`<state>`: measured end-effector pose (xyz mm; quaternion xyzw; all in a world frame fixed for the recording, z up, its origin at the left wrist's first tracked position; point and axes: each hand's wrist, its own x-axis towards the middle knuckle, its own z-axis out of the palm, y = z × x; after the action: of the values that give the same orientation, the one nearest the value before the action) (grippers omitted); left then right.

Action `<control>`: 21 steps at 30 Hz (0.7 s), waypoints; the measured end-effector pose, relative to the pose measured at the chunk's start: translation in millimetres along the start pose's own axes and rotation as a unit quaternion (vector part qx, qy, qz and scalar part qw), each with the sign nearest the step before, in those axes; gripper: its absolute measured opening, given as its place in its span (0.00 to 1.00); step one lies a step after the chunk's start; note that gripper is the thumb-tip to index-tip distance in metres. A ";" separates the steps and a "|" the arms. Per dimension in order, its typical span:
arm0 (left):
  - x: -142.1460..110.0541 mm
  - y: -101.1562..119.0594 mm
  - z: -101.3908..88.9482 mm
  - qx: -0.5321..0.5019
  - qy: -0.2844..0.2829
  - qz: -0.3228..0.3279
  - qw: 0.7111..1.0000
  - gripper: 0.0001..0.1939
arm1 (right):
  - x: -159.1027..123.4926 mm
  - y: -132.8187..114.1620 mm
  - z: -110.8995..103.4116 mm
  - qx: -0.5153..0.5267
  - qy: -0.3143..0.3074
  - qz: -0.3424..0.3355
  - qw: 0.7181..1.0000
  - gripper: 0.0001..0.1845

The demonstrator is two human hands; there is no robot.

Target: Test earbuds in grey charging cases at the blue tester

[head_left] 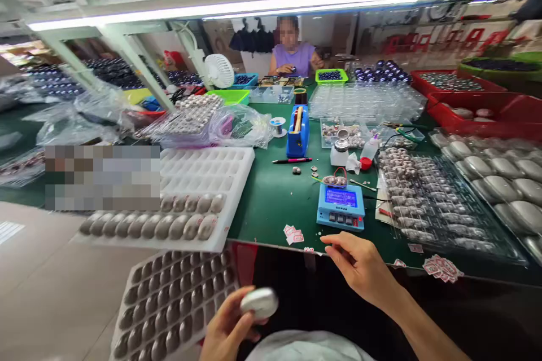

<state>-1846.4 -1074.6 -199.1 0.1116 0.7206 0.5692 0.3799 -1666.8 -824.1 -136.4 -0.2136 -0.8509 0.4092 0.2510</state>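
1. Left hand [231,324]: fingers closed on a glossy silver-grey oval piece [259,303], before the green tabletop [266,203].
2. Right hand [359,265]: half-curled near red-and-white paper labels [293,235]; any hold cannot be told.

No legible text or numbers.

The left hand [228,324] holds one silver oval piece [260,303] above the lap. The right hand [359,265], with fingers slightly bent, is near the blue meter [341,203] on the green table [265,192]. Opposite me, another person [292,59] sits near a white fan [219,70].
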 end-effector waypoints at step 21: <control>55.4 112.3 121.4 -0.142 -0.255 0.067 0.954 0.25 | 37.1 0.6 -7.8 0.256 -0.027 0.137 0.957 0.26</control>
<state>-1833.0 -915.7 -128.5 0.2455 0.5023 0.6425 0.5240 -1691.1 -798.1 -123.4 -0.2461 -0.6867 0.6490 0.2158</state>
